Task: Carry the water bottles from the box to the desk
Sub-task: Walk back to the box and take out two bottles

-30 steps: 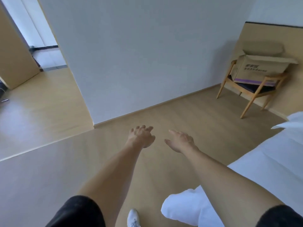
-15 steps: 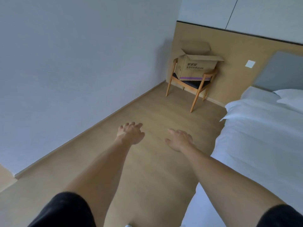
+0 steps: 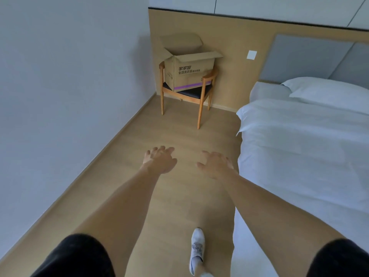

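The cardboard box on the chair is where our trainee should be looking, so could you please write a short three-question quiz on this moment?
1. True or false: the box sits on the chair with its flaps open.
2. What is the left hand holding? A) a bottle B) nothing C) a pillow
3. Fill in: the bed lies on the person's ____ side.

Key: 1 true. 2 B; the right hand is empty too, and no bottles can be seen from here. 3 right.
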`<move>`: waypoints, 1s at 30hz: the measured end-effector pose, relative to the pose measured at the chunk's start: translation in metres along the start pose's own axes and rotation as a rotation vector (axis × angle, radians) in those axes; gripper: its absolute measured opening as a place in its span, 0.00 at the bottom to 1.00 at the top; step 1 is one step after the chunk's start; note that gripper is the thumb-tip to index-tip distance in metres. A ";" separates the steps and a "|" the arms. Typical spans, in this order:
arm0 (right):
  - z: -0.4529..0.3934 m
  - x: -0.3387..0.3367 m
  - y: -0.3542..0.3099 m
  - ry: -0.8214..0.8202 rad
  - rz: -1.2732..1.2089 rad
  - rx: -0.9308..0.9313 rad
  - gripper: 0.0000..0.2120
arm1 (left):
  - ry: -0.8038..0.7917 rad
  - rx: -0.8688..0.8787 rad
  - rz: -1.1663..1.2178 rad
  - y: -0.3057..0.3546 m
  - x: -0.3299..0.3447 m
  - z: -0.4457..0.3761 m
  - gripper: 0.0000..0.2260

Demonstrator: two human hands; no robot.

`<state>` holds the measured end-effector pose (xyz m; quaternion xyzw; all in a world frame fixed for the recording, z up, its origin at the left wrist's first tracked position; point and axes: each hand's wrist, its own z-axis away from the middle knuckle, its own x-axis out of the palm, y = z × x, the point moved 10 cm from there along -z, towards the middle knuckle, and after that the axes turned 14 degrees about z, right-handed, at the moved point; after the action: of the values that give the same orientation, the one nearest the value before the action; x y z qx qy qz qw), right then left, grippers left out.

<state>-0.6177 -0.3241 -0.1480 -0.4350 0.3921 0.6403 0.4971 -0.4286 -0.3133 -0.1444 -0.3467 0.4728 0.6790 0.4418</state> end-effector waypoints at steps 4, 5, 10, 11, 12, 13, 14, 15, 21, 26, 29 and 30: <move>-0.078 -0.009 0.029 -0.010 -0.033 0.014 0.29 | -0.016 0.008 -0.023 0.024 -0.012 -0.080 0.25; -0.097 -0.015 0.038 -0.014 -0.040 0.018 0.29 | -0.018 0.008 -0.027 0.031 -0.018 -0.101 0.25; -0.180 -0.044 0.098 -0.013 -0.073 0.049 0.30 | -0.008 0.027 -0.019 0.084 -0.051 -0.199 0.25; -0.195 -0.049 0.112 -0.012 -0.077 0.065 0.31 | -0.002 0.041 -0.016 0.097 -0.056 -0.217 0.25; -0.209 -0.054 0.124 -0.011 -0.081 0.077 0.31 | 0.002 0.056 -0.012 0.110 -0.059 -0.234 0.25; -0.222 -0.057 0.134 -0.014 -0.087 0.085 0.31 | 0.001 0.071 -0.011 0.124 -0.062 -0.249 0.25; -0.234 -0.060 0.144 -0.016 -0.091 0.088 0.31 | -0.005 0.087 -0.016 0.137 -0.062 -0.263 0.25; -0.245 -0.063 0.152 -0.013 -0.093 0.092 0.31 | -0.008 0.102 -0.025 0.149 -0.062 -0.276 0.25; -0.318 -0.084 0.204 0.002 -0.113 0.154 0.32 | -0.030 0.161 -0.045 0.206 -0.067 -0.370 0.23; -0.382 -0.111 0.245 0.036 -0.119 0.201 0.28 | -0.056 0.230 -0.042 0.237 -0.066 -0.462 0.22; -0.431 -0.136 0.270 0.078 -0.148 0.243 0.23 | -0.076 0.264 -0.041 0.258 -0.072 -0.525 0.20; -0.450 -0.145 0.278 0.084 -0.144 0.253 0.22 | -0.083 0.274 -0.035 0.266 -0.076 -0.547 0.20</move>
<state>-0.7956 -0.8422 -0.1329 -0.4223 0.4579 0.5297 0.5757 -0.6185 -0.8955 -0.1585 -0.2630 0.5362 0.6141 0.5159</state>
